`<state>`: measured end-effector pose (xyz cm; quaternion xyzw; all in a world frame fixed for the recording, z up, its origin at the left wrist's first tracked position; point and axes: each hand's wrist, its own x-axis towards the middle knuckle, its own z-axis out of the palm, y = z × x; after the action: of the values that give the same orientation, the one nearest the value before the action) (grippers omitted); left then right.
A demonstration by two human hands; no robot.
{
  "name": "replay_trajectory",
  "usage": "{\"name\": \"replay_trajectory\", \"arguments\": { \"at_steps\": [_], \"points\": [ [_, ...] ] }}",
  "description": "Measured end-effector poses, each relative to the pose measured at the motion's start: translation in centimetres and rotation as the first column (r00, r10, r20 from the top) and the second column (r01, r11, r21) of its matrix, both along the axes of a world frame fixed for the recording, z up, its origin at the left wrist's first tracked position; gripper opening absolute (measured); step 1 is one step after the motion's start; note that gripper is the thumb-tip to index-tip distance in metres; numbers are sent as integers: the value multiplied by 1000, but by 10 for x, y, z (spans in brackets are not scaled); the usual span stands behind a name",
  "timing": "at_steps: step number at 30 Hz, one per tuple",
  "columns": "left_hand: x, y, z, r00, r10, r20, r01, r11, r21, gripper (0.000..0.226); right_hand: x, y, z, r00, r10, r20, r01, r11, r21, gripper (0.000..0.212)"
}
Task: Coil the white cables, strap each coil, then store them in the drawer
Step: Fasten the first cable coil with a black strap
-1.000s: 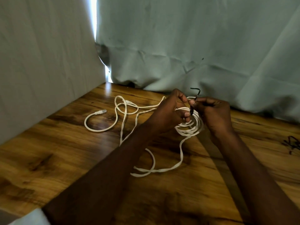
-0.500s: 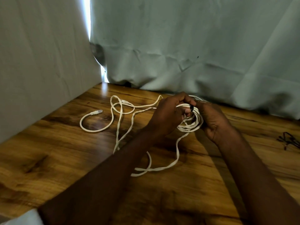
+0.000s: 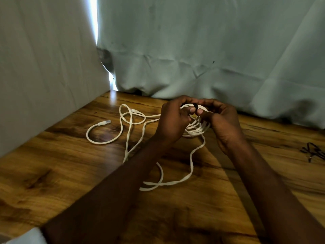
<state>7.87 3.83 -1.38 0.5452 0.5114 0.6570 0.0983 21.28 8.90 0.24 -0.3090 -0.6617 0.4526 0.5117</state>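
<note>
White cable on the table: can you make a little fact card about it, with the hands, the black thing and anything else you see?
coil: white cable looped into a bundle, held just above the wooden table
strap: small black strap at the top of the coil, between the thumbs
left hand: left hand grips the coil
right hand: right hand grips the coil at the strap
loose cable: long uncoiled white length lies in loops on the table
plug: end connector lies on the table, left
spare ties: black ties at the right edge
drawer: not in view
</note>
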Motion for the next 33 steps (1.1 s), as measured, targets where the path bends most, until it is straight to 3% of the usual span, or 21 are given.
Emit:
{"name": "replay_trajectory", "arguments": {
  "at_steps": [5,10,14,19,22,27,31,33],
  "points": [
    [6,-1,2,968,181,-174,-180,983,25,22,-9,-8,1,995,-51,-89,65,984,166,43],
    [1,1,4,944,216,-249,-230,973,-27,16,-14,-11,-8,991,-107,-79,125,951,283,44],
    [-7,4,7,999,30,37,-24,990,-137,14,-12,-10,-7,992,-125,9,112,910,399,36],
    [-7,-4,15,916,-167,365,239,958,-160,17,-2,-4,-7,947,-229,225,52,801,597,25],
    [-12,0,12,887,-146,439,247,952,-181,11,-1,-2,-9,932,-259,255,31,757,652,21],
    [-23,8,4,873,-4,487,119,971,-206,8,-9,-2,-13,933,-234,273,7,771,637,20],
    [-23,5,4,724,-87,685,264,951,-158,16,-10,-6,-12,947,-206,247,14,793,609,22],
    [-23,7,3,729,-123,674,297,943,-150,15,-10,-9,-10,966,-164,200,20,819,574,21]
  ]
}}
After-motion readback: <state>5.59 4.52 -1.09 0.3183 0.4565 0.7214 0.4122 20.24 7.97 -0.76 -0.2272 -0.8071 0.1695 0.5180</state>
